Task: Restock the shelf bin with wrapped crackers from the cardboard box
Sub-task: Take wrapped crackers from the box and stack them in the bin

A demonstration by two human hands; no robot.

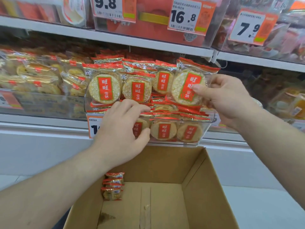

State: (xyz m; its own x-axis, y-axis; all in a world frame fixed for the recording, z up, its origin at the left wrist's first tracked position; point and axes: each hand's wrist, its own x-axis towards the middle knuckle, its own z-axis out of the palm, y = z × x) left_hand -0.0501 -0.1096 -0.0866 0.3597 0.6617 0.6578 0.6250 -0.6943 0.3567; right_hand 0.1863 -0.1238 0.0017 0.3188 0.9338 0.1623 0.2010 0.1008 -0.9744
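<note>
A clear plastic shelf bin (pixel 206 129) holds several wrapped round crackers with red labels, some upright at the back (pixel 104 88). My right hand (pixel 229 98) pinches one wrapped cracker (pixel 184 86) upright at the bin's right end. My left hand (pixel 122 129) rests on the bin's front rim, fingers curled over the packs lying there; whether it grips one I cannot tell. Below stands the open cardboard box (pixel 206 187), with a few wrapped crackers (pixel 113 185) left in its far left corner.
A neighbouring bin of other wrapped biscuits (pixel 38 76) sits to the left. Price tags (pixel 184 15) hang from the shelf above. More packaged snacks (pixel 287 103) fill the shelf at right. White shelf base (pixel 41 146) runs below.
</note>
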